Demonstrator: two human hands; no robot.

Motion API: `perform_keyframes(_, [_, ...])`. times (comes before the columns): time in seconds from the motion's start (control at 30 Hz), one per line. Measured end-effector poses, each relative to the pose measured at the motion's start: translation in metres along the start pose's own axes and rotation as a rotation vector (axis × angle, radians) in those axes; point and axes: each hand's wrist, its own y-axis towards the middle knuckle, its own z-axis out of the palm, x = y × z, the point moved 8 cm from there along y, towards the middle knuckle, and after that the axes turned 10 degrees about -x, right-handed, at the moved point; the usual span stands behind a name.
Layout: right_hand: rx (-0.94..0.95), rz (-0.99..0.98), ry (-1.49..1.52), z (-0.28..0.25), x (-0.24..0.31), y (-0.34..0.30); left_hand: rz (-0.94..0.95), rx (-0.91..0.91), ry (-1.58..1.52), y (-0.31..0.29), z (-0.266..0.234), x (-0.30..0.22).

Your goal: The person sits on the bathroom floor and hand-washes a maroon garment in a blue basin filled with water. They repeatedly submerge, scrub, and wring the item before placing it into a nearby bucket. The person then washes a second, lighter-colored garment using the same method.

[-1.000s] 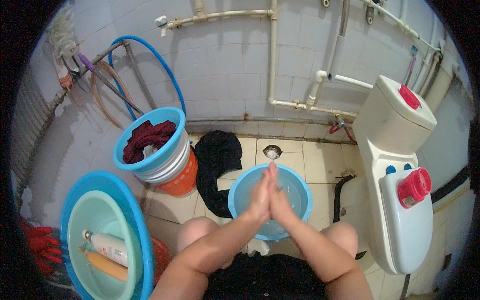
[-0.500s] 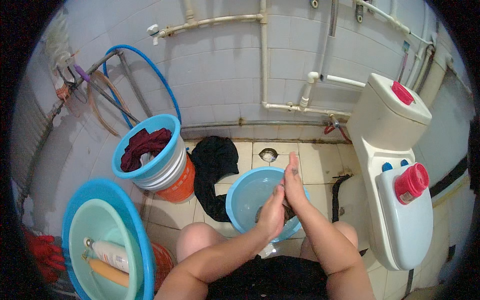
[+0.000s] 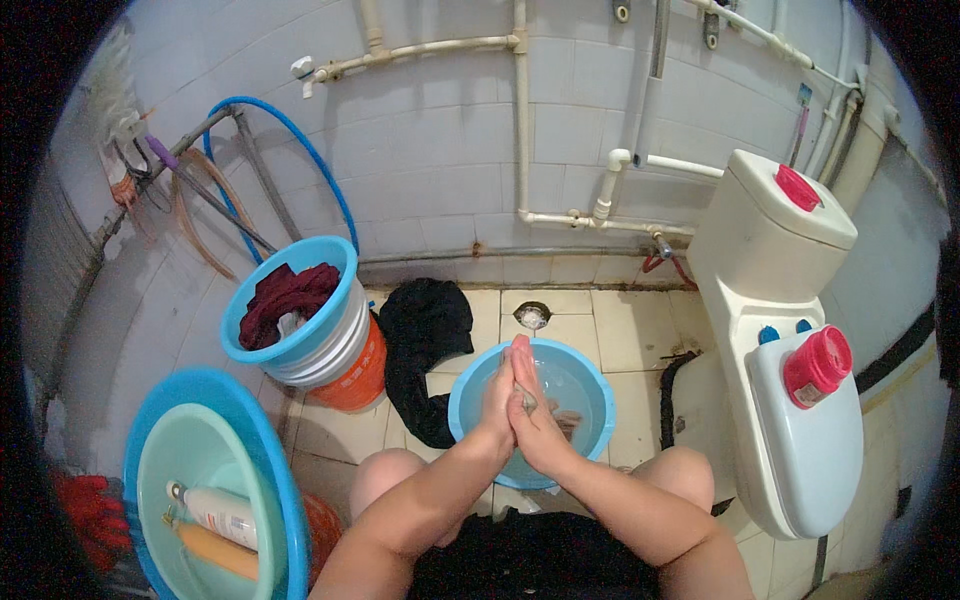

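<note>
Over a light blue basin (image 3: 605, 415) on the floor, my two hands press palm to palm, fingers straight and pointing away from me. My left hand (image 3: 496, 402) lies against my right hand (image 3: 535, 418). A small greyish bit (image 3: 526, 400) shows near the thumbs, squeezed between the palms; its kind is too small to make out. The basin holds water, and a brownish, crumpled, cloth-like thing (image 3: 567, 422) lies in it to the right of my hands. My forearms hide the basin's near side in part.
Left of the basin lies a black garment (image 3: 425, 315). Beyond stands a blue-rimmed bucket stack (image 3: 345, 262) with maroon cloth (image 3: 285, 300). Near left, a pale green basin (image 3: 150, 450) holds bottles. The toilet (image 3: 815, 450) on the right carries a red container (image 3: 818, 365). A floor drain (image 3: 532, 316) lies behind.
My hands have shifted left and slid against each other, the palms still together. More of the brownish thing in the basin now shows. The view has moved slightly.
</note>
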Motion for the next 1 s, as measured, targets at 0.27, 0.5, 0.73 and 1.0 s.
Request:
perform_keyframes(0.27, [-0.032, 0.26, 0.051, -0.017, -0.026, 0.022, -0.115, 0.085, -0.041, -0.006, 0.014, 0.015])
perform_keyframes(0.5, [-0.093, 0.253, 0.172, -0.022, -0.038, 0.032, -0.059, 0.138, -0.067, -0.03, 0.028, 0.02])
perform_keyframes(0.73, [0.104, -0.005, -0.063, 0.011, 0.011, -0.001, 0.035, 0.01, -0.005, -0.004, 0.002, -0.012])
perform_keyframes(1.0, [-0.012, 0.178, -0.048, -0.003, 0.003, 0.008, -0.081, -0.002, -0.085, -0.001, 0.007, -0.006])
